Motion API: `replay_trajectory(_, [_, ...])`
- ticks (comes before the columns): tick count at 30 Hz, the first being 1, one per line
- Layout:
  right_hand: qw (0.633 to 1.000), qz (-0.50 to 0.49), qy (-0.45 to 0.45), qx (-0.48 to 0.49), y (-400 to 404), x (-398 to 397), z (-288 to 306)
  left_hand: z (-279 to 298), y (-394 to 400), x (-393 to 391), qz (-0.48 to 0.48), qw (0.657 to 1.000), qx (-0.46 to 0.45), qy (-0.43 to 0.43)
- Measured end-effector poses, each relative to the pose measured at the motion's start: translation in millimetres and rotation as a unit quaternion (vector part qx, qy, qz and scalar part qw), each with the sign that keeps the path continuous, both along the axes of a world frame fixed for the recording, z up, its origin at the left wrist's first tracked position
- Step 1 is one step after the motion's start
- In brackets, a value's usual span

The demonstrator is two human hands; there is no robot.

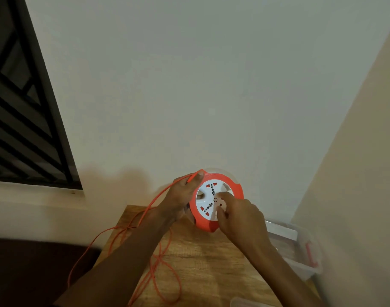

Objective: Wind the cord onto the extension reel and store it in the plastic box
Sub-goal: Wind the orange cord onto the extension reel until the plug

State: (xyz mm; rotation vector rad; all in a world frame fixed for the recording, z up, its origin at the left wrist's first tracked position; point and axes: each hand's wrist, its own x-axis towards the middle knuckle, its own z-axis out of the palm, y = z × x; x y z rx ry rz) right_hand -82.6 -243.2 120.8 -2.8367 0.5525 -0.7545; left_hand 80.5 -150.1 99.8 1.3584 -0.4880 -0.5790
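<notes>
An orange and white extension reel [208, 199] is held up above the wooden table [202, 260], its socket face turned toward me. My left hand [181, 197] grips the reel's left rim, with the orange cord [145, 214] running under its thumb. The cord trails down to the left and lies in loose loops on the table and over its left edge. My right hand [239, 216] pinches the white face of the reel with thumb and forefinger. A clear plastic box [300, 247] with a red latch stands at the table's right edge.
The table sits in a corner, with a white wall behind and a cream wall on the right. A dark barred window [23, 111] fills the upper left. A dark surface lies left of the table. A clear lid corner [245, 302] shows at the bottom edge.
</notes>
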Motion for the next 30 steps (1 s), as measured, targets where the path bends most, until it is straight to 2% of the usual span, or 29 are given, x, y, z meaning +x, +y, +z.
replay_trajectory(2, [0.993, 0.058, 0.01, -0.103, -6, -1, 4, 1, 2, 1, -0.013, 1.0, 0.01, -0.014])
replay_trajectory(4, [0.981, 0.103, 0.059, -0.153, -8, 1, 4, 3, 2, 2, -0.019, 0.999, 0.016, -0.024])
replay_trajectory(11, [0.975, 0.05, 0.135, -0.167, -8, 3, -1, 11, 6, -2, -0.032, 0.999, 0.023, -0.025])
replay_trajectory(17, [0.965, 0.089, 0.144, -0.2, -3, 6, -4, 10, 10, -5, -0.032, 0.999, 0.01, -0.024])
replay_trajectory(21, [0.958, 0.06, 0.14, -0.245, -12, 11, -9, 11, 8, -9, -0.025, 0.999, 0.012, -0.028])
replay_trajectory(25, [0.987, -0.005, 0.074, -0.144, -7, 18, -4, 16, 5, -15, -0.002, 0.999, -0.024, -0.038])
replay_trajectory(27, [0.998, -0.038, 0.041, -0.036, -1, 20, -1, 16, 3, -17, 0.011, 0.998, -0.035, -0.049])
replay_trajectory(29, [0.982, -0.05, -0.019, 0.179, 1, 22, 5, 15, 3, -17, 0.033, 0.998, -0.033, -0.052])
replay_trajectory(30, [0.943, -0.038, -0.04, 0.327, 2, 23, 7, 13, 5, -16, 0.047, 0.997, -0.03, -0.053])
